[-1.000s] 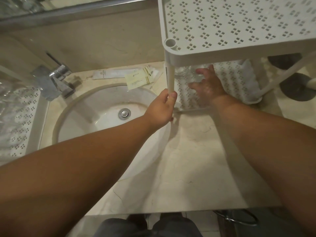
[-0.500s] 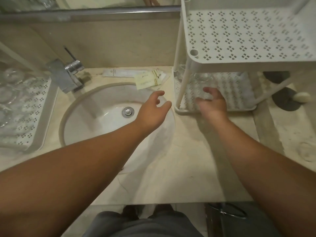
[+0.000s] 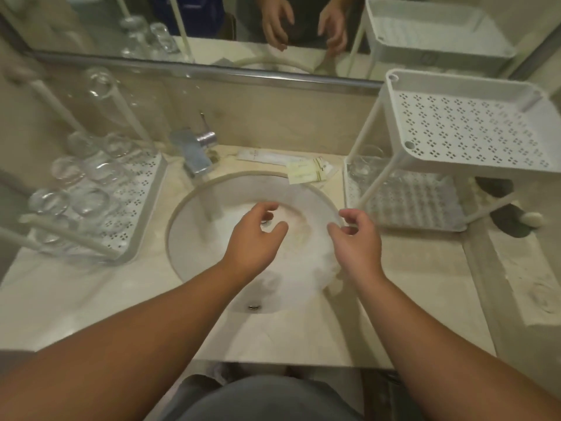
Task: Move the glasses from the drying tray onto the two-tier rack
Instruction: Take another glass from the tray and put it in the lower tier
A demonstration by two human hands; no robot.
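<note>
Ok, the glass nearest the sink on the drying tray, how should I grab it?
Wrap the left hand around the side wall of that glass, coming from the sink side: it stands upright, other glasses crowd its far side, and a rack bar crosses in front.

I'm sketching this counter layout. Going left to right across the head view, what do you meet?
Drying tray with glasses → faucet → left hand over the sink → right hand → two-tier rack, a glass on its lower tier.
</note>
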